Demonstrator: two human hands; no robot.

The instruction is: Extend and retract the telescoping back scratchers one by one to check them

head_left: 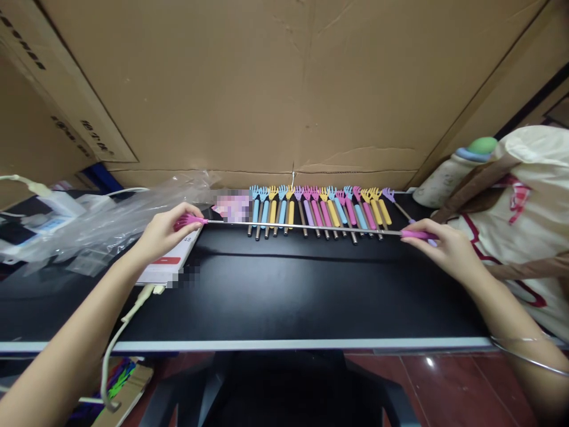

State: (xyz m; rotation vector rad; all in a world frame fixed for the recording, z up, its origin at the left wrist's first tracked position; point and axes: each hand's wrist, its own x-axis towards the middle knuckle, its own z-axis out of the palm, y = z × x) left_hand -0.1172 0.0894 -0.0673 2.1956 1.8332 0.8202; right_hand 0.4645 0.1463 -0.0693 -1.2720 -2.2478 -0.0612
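A pink telescopic back scratcher (302, 226) stretches level across the table, its thin metal rod fully drawn out between my hands. My left hand (171, 228) is closed around its pink claw head. At the other end, the fingers of my right hand (438, 243) grip the pink handle. Behind the rod lies a row of several shortened back scratchers (291, 213) in blue, yellow, pink and purple, claws toward the cardboard. One purple back scratcher (397, 203) at the row's right end has its rod partly extended, and my right hand hides its lower part.
A phone (162, 270) with a charging cable (120, 332) lies under my left wrist. Clear plastic bags (111, 219) cover the left side. A bottle (444, 178) and a cream fabric bag (528, 207) stand right. Cardboard (267, 89) walls the back; the table edge (284, 345) is near.
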